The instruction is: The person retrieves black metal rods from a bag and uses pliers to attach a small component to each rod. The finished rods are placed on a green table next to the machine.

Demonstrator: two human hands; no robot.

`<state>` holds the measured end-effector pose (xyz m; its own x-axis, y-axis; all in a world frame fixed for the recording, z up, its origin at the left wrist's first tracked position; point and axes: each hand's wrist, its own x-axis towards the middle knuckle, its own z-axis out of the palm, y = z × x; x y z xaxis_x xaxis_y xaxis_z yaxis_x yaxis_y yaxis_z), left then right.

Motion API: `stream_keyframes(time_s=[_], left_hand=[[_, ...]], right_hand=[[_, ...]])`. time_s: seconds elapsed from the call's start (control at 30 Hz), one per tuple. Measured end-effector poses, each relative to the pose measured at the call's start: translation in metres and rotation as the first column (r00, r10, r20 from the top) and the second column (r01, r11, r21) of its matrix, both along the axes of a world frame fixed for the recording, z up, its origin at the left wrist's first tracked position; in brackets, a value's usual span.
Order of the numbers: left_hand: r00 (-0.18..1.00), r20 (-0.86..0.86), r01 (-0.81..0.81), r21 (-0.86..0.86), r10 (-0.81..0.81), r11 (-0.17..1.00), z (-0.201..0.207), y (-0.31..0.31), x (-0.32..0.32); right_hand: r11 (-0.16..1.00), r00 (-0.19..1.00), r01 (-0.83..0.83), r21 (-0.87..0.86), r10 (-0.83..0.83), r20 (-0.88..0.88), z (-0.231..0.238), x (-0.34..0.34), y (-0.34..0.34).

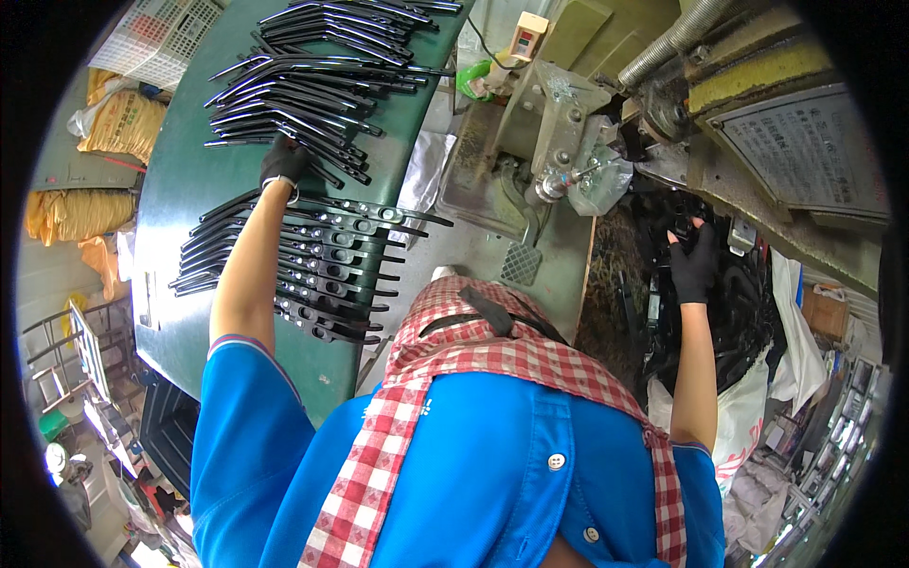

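My left hand, in a black fingerless glove, is closed at the lower edge of a pile of glossy black bent rods on the green table. Its fingers appear to grip a rod, though they blend with the dark pieces. Just below that hand lies a row of black bent arms with flat, holed brackets, side by side. On my right, my right hand, gloved the same way, reaches into a heap of black parts. Its thumb and finger curl round something dark that I cannot make out.
Between my hands stands a machine base with a tread pedal and a clear plastic bag. A heavy machine body overhangs the right side. White sacking surrounds the heap. A white crate and yellow sacks are at far left.
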<state>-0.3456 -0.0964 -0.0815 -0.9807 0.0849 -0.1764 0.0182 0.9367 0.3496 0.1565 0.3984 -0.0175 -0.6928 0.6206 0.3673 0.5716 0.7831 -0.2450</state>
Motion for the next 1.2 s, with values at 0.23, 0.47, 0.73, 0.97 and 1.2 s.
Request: stream_keyframes(time_s=[0.23,0.47,0.73,0.97,1.2], left_hand=[[0.941,0.136,-0.337,0.262,0.311,0.904,-0.062,-0.06,-0.063],[0.931,0.321,-0.361,0.876,0.173,0.32,0.08,-0.071,0.091],[0.902,-0.103,0.423,0.405,-0.419,0.811,0.176,-0.058,0.192],[0.827,0.017,0.502,0.429,-0.562,0.751,0.197,-0.034,0.205],[0.775,0.06,0.566,0.376,-0.629,0.734,0.202,-0.016,0.203]], right_hand=[[0.962,0.987,-0.16,-0.219,0.154,-0.043,0.041,-0.03,-0.064],[0.863,0.965,-0.181,-0.472,0.248,0.085,0.068,-0.035,-0.111],[0.757,0.86,-0.426,-0.495,0.509,0.038,0.088,-0.062,-0.125],[0.766,0.845,-0.46,-0.449,0.534,0.046,0.088,-0.061,-0.119],[0.783,0.815,-0.53,-0.326,0.576,0.059,0.108,-0.064,-0.126]])
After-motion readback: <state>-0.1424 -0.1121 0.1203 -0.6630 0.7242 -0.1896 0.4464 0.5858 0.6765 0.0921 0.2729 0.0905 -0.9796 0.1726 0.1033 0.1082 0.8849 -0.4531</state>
